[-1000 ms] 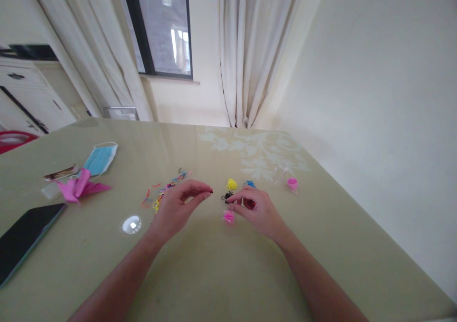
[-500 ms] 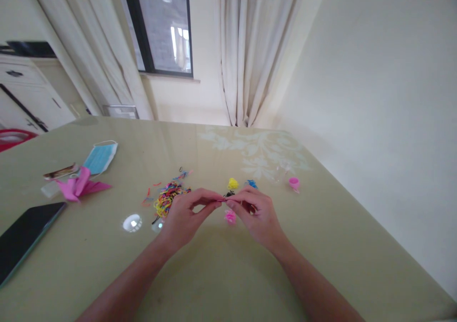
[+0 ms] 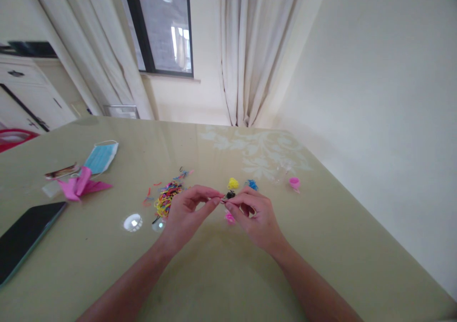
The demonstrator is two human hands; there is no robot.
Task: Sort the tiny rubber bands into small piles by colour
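Note:
My left hand [image 3: 187, 217] and my right hand [image 3: 255, 217] meet over the table, thumb and forefinger of each pinched together. Between the fingertips runs a tiny dark strand that looks like a rubber band [image 3: 223, 200], mostly covered by the fingers. Left of my left hand lies a mixed heap of coloured rubber bands [image 3: 167, 200], partly hidden by that hand. Sorted little piles sit around my right hand: yellow bands [image 3: 233, 183], blue bands [image 3: 252, 184], black bands [image 3: 230, 195] and pink bands [image 3: 230, 217].
A pink cup-like piece [image 3: 294, 184] stands at the right beside clear plastic [image 3: 282, 172]. To the left lie a phone [image 3: 30, 231], a pink folded paper bird [image 3: 82, 185], a blue face mask [image 3: 102, 157] and a shiny clear dome [image 3: 133, 222]. A wall borders the table's right side.
The fingertips have shifted slightly, and more of the black pile shows between the hands. Both hands stay pinched together in nearly the same place.

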